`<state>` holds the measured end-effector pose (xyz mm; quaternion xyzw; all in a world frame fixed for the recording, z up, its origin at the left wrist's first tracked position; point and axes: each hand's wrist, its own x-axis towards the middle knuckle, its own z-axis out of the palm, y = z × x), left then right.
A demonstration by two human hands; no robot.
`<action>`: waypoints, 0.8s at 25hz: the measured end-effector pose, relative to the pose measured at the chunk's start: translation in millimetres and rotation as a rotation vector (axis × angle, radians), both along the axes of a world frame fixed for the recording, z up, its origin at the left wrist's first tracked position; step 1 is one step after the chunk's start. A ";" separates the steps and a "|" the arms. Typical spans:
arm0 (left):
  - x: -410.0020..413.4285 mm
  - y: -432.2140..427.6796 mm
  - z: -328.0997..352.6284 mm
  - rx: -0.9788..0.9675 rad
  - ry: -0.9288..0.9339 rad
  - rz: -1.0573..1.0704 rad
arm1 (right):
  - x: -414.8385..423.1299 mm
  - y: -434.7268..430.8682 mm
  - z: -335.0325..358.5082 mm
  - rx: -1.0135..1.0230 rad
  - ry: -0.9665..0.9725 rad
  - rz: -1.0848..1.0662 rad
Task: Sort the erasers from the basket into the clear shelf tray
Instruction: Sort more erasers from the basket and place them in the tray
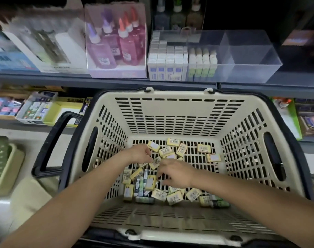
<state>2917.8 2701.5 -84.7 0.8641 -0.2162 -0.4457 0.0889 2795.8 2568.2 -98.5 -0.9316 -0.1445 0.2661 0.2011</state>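
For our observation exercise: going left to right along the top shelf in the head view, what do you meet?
White cardboard box of pale bottles → pink box of glitter-glue bottles → white erasers with blue labels → green-sleeved erasers → bare end of the clear plastic tray.

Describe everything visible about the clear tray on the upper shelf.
The clear shelf tray is a long, see-through plastic box with straight walls and an inner divider. It stands level on the grey shelf above the basket, right of a display of glitter bottles. Its left end holds upright rows of white boxes with blue labels, then a row of green-and-white pieces. The right section shows nothing inside.
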 end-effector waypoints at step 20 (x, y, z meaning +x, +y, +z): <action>11.4 14.8 2.6 -0.096 0.172 0.259 | 22.7 12.4 -17.6 -0.027 -0.149 -0.153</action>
